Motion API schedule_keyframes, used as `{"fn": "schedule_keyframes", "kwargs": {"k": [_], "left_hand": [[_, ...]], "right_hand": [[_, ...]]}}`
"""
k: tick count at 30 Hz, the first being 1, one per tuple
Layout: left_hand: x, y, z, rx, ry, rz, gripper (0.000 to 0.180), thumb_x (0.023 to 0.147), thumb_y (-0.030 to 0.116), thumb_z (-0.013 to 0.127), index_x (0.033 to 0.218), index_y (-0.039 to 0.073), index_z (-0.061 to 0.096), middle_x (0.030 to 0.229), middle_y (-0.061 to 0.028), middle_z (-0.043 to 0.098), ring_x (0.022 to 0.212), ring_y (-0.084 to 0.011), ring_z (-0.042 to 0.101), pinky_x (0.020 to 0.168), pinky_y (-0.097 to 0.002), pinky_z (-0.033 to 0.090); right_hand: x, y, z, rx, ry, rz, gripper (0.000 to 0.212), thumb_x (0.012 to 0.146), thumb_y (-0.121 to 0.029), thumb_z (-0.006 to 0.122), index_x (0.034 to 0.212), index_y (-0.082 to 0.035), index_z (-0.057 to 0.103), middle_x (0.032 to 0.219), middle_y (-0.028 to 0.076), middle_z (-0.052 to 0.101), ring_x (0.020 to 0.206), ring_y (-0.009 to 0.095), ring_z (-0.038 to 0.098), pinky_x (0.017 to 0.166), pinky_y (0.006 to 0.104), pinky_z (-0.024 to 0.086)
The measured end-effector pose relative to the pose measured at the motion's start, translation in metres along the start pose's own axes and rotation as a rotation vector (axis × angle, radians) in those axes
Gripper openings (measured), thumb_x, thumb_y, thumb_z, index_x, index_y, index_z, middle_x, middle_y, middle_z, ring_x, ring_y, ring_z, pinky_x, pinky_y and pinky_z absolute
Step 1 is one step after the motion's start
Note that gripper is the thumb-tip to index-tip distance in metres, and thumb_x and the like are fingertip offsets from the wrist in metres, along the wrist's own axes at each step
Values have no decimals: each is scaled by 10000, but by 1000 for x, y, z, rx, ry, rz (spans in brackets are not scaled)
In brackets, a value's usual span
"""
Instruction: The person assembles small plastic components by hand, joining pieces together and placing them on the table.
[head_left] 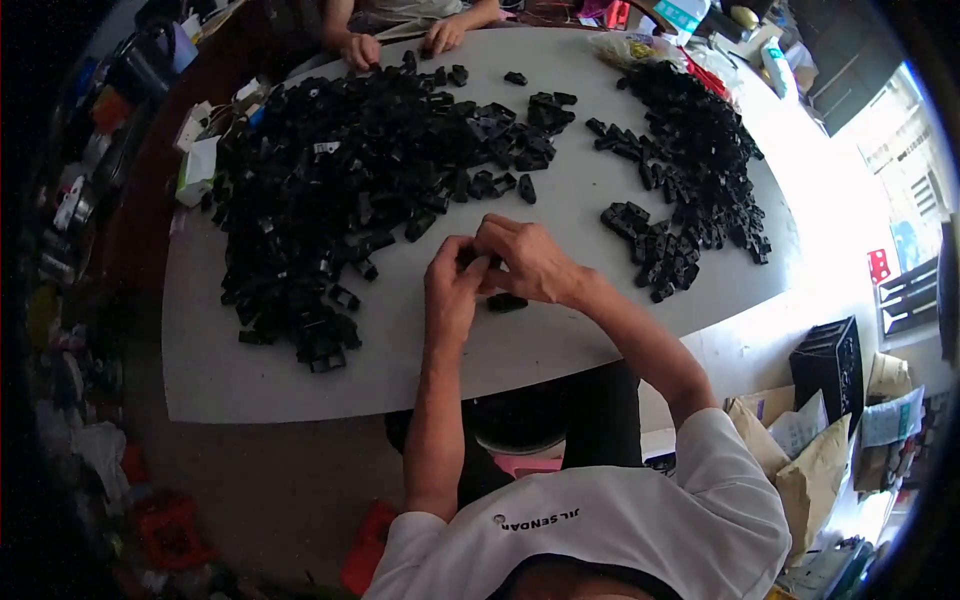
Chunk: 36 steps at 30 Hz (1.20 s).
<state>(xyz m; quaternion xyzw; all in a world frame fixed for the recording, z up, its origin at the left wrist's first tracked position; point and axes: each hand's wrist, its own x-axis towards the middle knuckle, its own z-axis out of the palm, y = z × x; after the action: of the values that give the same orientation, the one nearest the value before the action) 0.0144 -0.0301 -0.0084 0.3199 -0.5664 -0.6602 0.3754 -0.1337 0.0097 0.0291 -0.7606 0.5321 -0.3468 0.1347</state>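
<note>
My left hand (453,284) and my right hand (532,261) meet over the front middle of the table, fingers closed together around a small black plastic part (467,257) that is mostly covered by them. Just under my right hand, a single black plastic piece (507,302) lies on the tabletop. To the left spreads a large heap of black plastic parts (330,170), its nearest loose pieces a short way from my left hand. A second heap of smaller-looking black parts (705,150) lies to the right, beyond my right forearm.
Across the white table (400,385), another person's hands (405,45) touch the far edge of the left heap. A small white-and-green box (198,172) stands at the left edge. Plastic bags (635,48) lie at the far right. Brown parcels (810,470) and a black crate (830,365) are on the floor.
</note>
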Motion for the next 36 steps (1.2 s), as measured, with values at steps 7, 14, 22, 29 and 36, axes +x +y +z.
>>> {"fn": "schedule_keyframes", "kwargs": {"k": [7, 14, 22, 29, 36], "left_hand": [[-9, 10, 4, 21, 97, -29, 182, 862, -12, 553, 1041, -20, 524, 912, -96, 585, 757, -146, 615, 697, -279, 526], [-10, 11, 13, 204, 23, -3, 176, 845, -21, 544, 1015, 10, 575, 866, -77, 594, 714, -139, 616, 660, -270, 523], [-10, 14, 15, 150, 35, -50, 202, 849, -33, 534, 1041, 7, 585, 877, -91, 611, 733, -135, 628, 680, -274, 540], [-7, 8, 12, 177, 56, -71, 214, 859, -38, 527, 1063, 5, 579, 903, -92, 606, 776, -156, 643, 723, -288, 554], [-6, 0, 6, 175, 43, -42, 222, 864, -28, 538, 1084, -5, 556, 935, -78, 589, 801, -155, 629, 745, -289, 546]], "right_hand": [[7, 75, -16, -424, 81, 35, 242, 668, 56, 532, 882, -29, 608, 953, 119, 529, 1000, 313, 543, 782, 392, 491], [-12, 108, -7, -446, 110, 27, 214, 675, 23, 592, 887, -9, 591, 1086, 156, 496, 948, 350, 565, 759, 412, 502], [-17, 103, -6, -451, 188, 34, 155, 765, -81, 567, 911, -34, 579, 1016, 187, 487, 937, 350, 557, 737, 425, 488], [-21, 92, 8, -464, 165, 128, 203, 781, -52, 526, 962, 18, 466, 963, 190, 500, 862, 368, 583, 707, 425, 501], [-21, 81, 7, -40, 233, 218, 274, 767, -15, 586, 1038, -33, 545, 999, 154, 511, 847, 327, 592, 682, 413, 498]]}}
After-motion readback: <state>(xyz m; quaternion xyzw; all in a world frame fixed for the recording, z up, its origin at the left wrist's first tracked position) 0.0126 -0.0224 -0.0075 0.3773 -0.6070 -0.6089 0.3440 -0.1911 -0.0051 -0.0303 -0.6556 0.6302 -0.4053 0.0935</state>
